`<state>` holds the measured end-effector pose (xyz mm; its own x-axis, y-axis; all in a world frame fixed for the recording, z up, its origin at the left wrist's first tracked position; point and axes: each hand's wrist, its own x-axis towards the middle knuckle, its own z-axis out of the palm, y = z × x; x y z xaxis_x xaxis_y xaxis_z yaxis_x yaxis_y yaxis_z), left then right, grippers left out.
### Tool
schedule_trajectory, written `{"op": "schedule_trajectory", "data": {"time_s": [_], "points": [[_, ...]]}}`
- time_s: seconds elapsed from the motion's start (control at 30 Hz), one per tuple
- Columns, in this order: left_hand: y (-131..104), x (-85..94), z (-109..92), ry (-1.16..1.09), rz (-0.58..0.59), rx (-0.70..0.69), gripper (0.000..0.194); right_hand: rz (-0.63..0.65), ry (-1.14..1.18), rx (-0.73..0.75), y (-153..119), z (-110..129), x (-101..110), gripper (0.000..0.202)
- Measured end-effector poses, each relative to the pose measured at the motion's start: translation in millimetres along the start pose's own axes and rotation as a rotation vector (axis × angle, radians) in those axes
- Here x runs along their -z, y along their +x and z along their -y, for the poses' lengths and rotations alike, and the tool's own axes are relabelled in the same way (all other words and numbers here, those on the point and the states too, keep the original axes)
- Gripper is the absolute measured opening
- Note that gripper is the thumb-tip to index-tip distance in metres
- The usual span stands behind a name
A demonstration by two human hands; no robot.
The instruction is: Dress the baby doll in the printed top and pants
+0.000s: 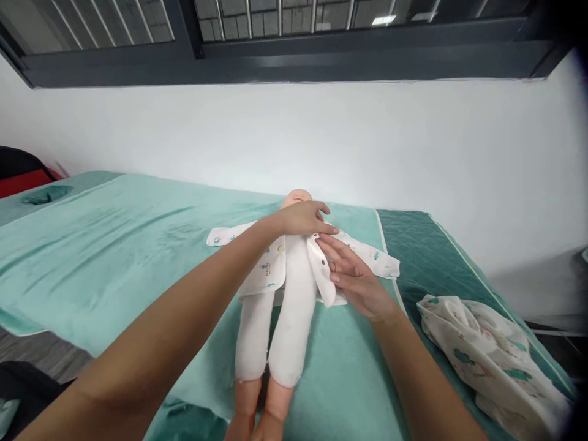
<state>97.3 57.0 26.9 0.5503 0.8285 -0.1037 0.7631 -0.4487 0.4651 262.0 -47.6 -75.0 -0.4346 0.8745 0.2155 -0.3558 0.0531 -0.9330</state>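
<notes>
Pinched the jacket, lettered too small to read, in the right hand; spread the left hand over the doll near the bed's far edge.

An indoor room, most likely a bedroom. We note a bed-like surface under a soft green cover, set along a plain white wall; above, a dark-framed window with metal bars; at lower left, a wood-grain floor. We cannot tell whether it is a home.
</notes>
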Motion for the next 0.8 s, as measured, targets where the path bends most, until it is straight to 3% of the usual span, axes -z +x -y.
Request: {"op": "schedule_trajectory", "data": {"time_s": [0.13, 0.3, 0.47, 0.63, 0.73, 0.8], "points": [[-1.8, -1.9, 5.7, 0.051, 0.014, -0.024, 0.053, 0.106, -0.029, -0.005, -3.7, 1.3, 1.3, 0.066], [-5.7, -11.0, 21.7, 0.009, -0.411, -0.027, 0.032, 0.171, -0.048, -0.032, -8.2, 4.4, 1.9, 0.049], [-20.0, -21.5, 56.9, -0.079, -0.646, 0.102, 0.030, -0.021, -0.075, 0.025, -10.9, 3.2, 9.6, 0.040], [-72.2, -54.8, 92.9, -0.217, -0.866, 0.074, 0.029, -0.305, -0.170, 0.132, -6.4, -4.4, 15.2, 0.027], [-117.0, -83.5, 109.5, -0.318, -0.847, 0.152, 0.023, -0.389, -0.258, 0.215, -0.1, -12.0, 11.5, 0.024], [-144.8, -100.4, 116.7, -0.396, -0.728, 0.200, 0.022, -0.423, -0.342, 0.258, 3.4, -17.6, 6.1, 0.024]]}}
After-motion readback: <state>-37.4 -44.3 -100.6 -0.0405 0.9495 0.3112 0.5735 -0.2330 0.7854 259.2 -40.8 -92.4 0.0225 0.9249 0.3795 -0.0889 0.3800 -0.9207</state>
